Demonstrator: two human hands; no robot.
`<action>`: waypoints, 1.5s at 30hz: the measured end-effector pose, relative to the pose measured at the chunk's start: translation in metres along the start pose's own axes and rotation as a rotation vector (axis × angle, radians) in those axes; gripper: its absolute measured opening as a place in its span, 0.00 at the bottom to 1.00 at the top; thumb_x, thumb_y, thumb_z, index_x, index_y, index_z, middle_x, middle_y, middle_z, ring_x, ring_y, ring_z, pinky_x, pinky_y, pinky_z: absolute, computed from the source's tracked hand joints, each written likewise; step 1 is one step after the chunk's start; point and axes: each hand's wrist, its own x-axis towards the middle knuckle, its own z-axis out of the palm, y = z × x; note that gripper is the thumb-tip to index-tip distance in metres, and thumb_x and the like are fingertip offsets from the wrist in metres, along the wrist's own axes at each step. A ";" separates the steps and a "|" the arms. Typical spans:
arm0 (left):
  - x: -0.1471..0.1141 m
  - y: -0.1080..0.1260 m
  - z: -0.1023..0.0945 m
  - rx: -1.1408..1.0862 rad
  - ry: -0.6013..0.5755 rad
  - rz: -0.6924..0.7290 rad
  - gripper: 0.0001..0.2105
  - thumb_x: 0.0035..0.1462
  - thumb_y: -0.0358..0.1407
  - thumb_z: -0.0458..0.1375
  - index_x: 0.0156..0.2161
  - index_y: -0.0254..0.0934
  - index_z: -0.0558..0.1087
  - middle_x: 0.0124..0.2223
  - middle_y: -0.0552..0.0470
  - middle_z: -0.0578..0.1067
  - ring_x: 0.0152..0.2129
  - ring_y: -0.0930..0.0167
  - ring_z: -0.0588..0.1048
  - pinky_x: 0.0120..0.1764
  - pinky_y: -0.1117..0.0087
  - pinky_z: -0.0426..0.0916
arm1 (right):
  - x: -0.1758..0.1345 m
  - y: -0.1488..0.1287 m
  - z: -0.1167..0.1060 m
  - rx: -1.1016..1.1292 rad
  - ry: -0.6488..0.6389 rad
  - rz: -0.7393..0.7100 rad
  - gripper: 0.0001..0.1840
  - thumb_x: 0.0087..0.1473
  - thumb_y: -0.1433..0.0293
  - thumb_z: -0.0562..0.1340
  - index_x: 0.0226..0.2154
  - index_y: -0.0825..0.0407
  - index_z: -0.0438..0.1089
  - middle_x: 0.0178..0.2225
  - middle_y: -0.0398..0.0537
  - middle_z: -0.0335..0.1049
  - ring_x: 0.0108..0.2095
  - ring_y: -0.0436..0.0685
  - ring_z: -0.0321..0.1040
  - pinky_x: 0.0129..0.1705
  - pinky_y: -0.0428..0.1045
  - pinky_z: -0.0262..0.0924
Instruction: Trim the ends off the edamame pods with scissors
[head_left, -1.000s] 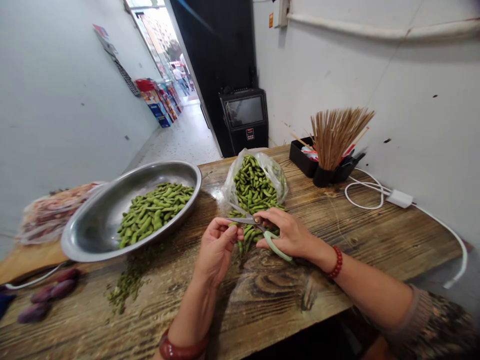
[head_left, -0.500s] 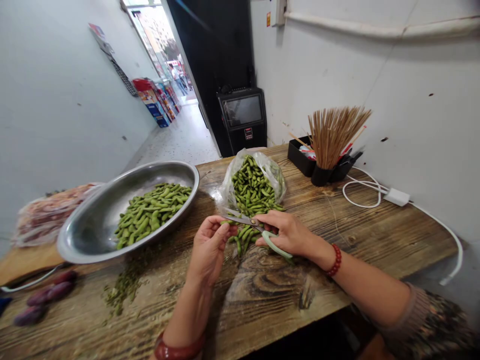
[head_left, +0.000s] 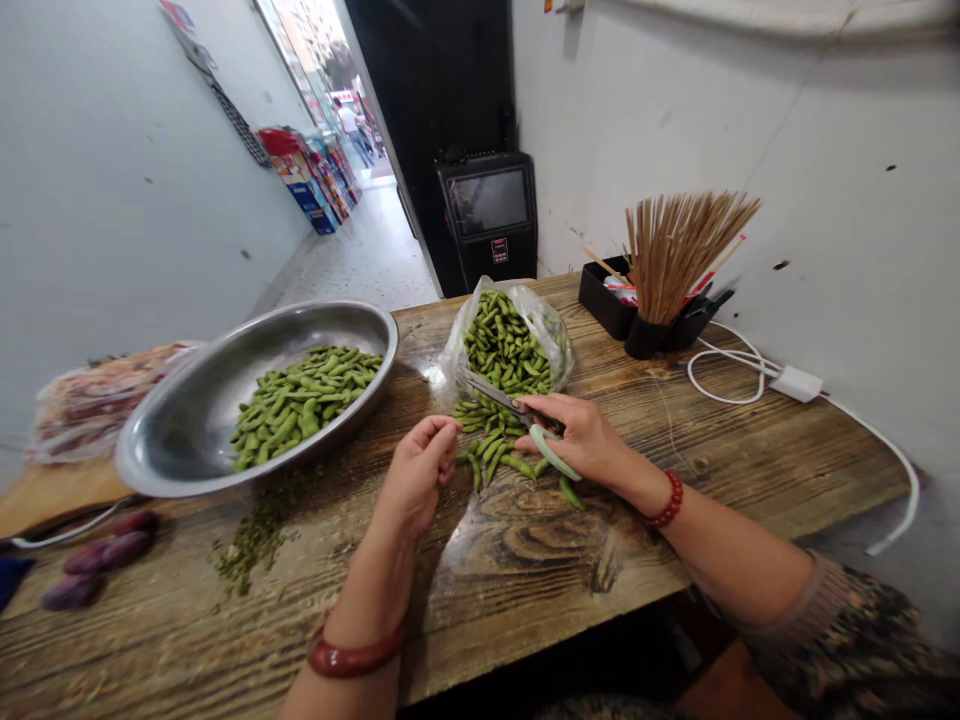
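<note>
My right hand [head_left: 585,436] grips a pair of scissors [head_left: 546,445] with pale green handles. Their blades point up and left over the green soybean pods [head_left: 491,450] spilling from a clear plastic bag [head_left: 556,335]. To the left of those pods, my left hand [head_left: 420,468] is closed, thumb and forefinger pinched together; whatever it holds, if anything, is hidden. A wide metal basin [head_left: 187,400] with a heap of pods [head_left: 304,400] stands beyond it on the left. One loose pod [head_left: 570,492] lies just below my right hand.
Green trimmings [head_left: 251,545] lie before the basin. Purple-red tubers [head_left: 112,550] and a bag of raw meat [head_left: 97,405] are at the left. At the back right stand bamboo skewers [head_left: 671,255] in a black holder [head_left: 645,338], beside a white cable with adapter [head_left: 796,384].
The pod between my left fingers no longer shows, and that hand has drawn slightly away from the scissors. The scissors have shifted up a little. The view has tilted down slightly.
</note>
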 end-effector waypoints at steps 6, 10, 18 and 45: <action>0.001 -0.015 0.005 0.811 -0.045 0.440 0.05 0.49 0.35 0.61 0.32 0.40 0.78 0.26 0.53 0.69 0.24 0.70 0.66 0.29 0.72 0.58 | 0.000 -0.002 0.001 -0.011 -0.019 -0.003 0.24 0.49 0.61 0.67 0.49 0.51 0.69 0.39 0.50 0.72 0.35 0.55 0.69 0.39 0.49 0.65; -0.002 -0.017 0.009 1.004 -0.152 0.455 0.07 0.51 0.34 0.60 0.37 0.41 0.77 0.31 0.51 0.70 0.28 0.68 0.69 0.31 0.70 0.59 | 0.000 -0.005 0.000 -0.019 -0.043 -0.002 0.24 0.50 0.62 0.67 0.49 0.52 0.68 0.36 0.48 0.72 0.31 0.52 0.67 0.36 0.48 0.63; -0.002 -0.013 0.005 1.019 -0.214 0.417 0.06 0.52 0.30 0.56 0.34 0.39 0.74 0.35 0.50 0.70 0.34 0.67 0.69 0.35 0.68 0.61 | -0.001 -0.005 0.001 -0.007 -0.047 -0.002 0.24 0.49 0.63 0.67 0.50 0.51 0.68 0.34 0.47 0.71 0.31 0.51 0.66 0.35 0.47 0.62; -0.010 0.006 0.007 -0.102 -0.075 0.022 0.09 0.46 0.37 0.66 0.32 0.34 0.75 0.28 0.53 0.74 0.19 0.80 0.64 0.22 0.80 0.57 | -0.002 -0.007 0.002 -0.073 -0.114 -0.067 0.32 0.46 0.63 0.69 0.53 0.51 0.63 0.40 0.51 0.68 0.38 0.57 0.67 0.40 0.52 0.64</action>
